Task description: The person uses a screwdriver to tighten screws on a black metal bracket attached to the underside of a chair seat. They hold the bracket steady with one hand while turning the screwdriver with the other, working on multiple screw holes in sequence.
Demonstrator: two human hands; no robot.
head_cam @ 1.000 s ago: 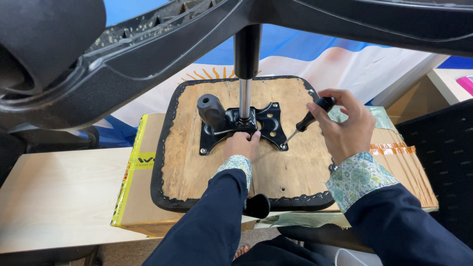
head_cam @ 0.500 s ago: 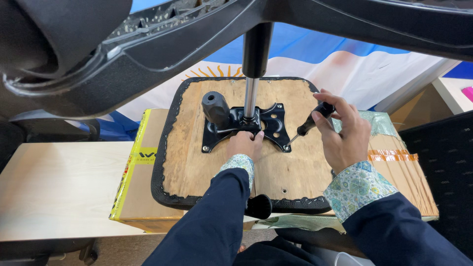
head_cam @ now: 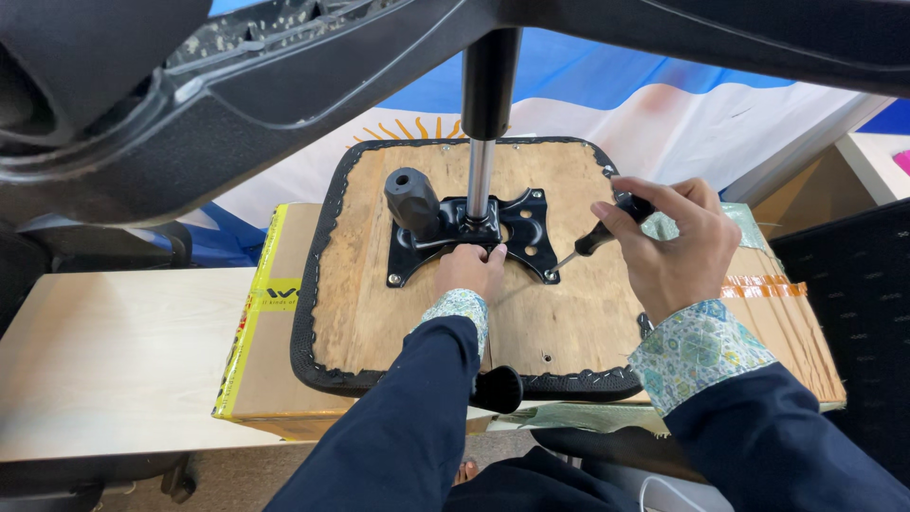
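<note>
An upturned chair seat [head_cam: 379,313] with a bare wooden underside lies on a cardboard box. A black metal mounting plate [head_cam: 526,223] is fixed at its middle, with a silver gas-lift column [head_cam: 481,175] rising from it. My left hand [head_cam: 469,267] rests on the plate's near edge, fingers curled against it. My right hand [head_cam: 678,242] holds a black-handled screwdriver [head_cam: 607,228], its tip at the plate's right corner. A black knob [head_cam: 410,199] stands at the plate's left.
The cardboard box [head_cam: 265,313] with yellow tape sits on a light wooden table [head_cam: 104,351]. A black chair base [head_cam: 284,76] looms overhead. A blue and white cloth [head_cam: 664,114] lies behind. Black mesh chair part [head_cam: 853,313] at right.
The view has shifted slightly; my right hand has brought the screwdriver tip nearer to the plate's right corner. My left hand stays on the plate.
</note>
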